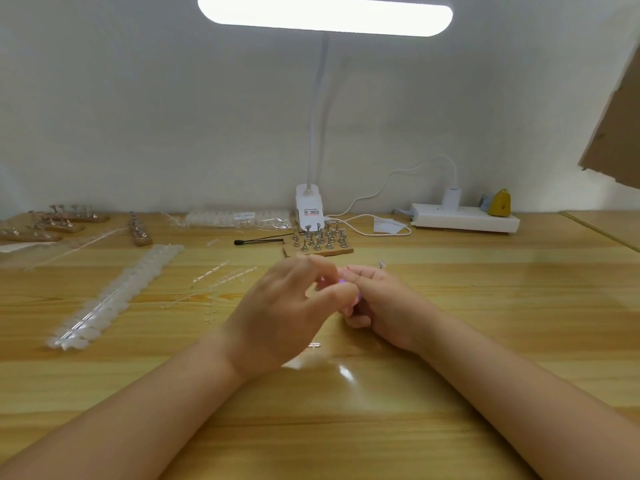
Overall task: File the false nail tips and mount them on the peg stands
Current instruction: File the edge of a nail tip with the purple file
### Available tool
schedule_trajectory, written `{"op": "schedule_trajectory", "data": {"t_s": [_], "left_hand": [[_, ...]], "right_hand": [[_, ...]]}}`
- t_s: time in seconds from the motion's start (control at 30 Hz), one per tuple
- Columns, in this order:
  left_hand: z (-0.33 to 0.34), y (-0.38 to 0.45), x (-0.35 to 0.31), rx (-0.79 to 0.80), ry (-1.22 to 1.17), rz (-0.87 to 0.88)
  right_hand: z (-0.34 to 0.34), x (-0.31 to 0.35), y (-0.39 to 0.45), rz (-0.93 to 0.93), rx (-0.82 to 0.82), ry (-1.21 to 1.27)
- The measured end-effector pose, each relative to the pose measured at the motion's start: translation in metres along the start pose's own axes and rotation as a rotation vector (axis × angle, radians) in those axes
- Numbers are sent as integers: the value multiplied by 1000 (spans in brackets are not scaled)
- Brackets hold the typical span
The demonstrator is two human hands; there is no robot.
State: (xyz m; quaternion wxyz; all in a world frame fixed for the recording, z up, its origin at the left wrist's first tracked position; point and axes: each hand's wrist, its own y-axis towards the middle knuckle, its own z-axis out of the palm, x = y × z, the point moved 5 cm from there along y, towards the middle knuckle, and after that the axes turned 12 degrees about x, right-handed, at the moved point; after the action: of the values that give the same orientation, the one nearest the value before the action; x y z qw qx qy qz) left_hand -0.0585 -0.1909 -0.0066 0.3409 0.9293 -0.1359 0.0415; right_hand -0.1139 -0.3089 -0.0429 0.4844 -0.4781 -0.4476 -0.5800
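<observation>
1. Your left hand (287, 306) and right hand (377, 306) meet low over the pale wooden bench (485, 323), fingers curled together round something small with a purple glint; whether that is a nail tip or a file, I cannot tell.
2. Pinch too lightly and the piece could spring away across the bench.
3. The long strips of clear false nail tips (114, 296) lie well left; a swinging forearm could scatter them.
4. The cluster of small metal peg stands on the cardboard base (318, 239) sits just beyond your fingers; reach carelessly and you may topple pegs.
</observation>
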Motion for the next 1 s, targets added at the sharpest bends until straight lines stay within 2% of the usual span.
{"op": "schedule_trajectory", "data": {"t_s": [0.17,0.23,0.33,0.47,0.57,0.63,0.7,0.8,0.93,1.0], "left_hand": [[-8,-5,23,-47,-93,-167],[-10,-2,17,-70,-166,-102],[-3,2,4,1,-194,-31],[-1,-5,23,42,-190,-201],[-6,1,12,-36,-203,-86],[-2,3,5,7,-175,-47],[0,-1,15,59,-155,-159],[-1,-9,32,38,-161,-323],[1,-5,23,-8,-218,-307],[3,-7,22,-37,-314,-359]], "right_hand": [[-1,2,-3,0,14,37],[-1,1,-2,-25,4,26],[2,2,-2,-50,21,12],[-1,1,-2,-25,-1,61],[-1,0,-1,-36,-21,47],[0,2,-2,-43,-11,31],[0,3,-3,-29,-16,60],[-2,2,-3,-15,-59,98],[-5,0,-2,-30,-157,101],[-9,0,-2,-56,-208,132]]}}
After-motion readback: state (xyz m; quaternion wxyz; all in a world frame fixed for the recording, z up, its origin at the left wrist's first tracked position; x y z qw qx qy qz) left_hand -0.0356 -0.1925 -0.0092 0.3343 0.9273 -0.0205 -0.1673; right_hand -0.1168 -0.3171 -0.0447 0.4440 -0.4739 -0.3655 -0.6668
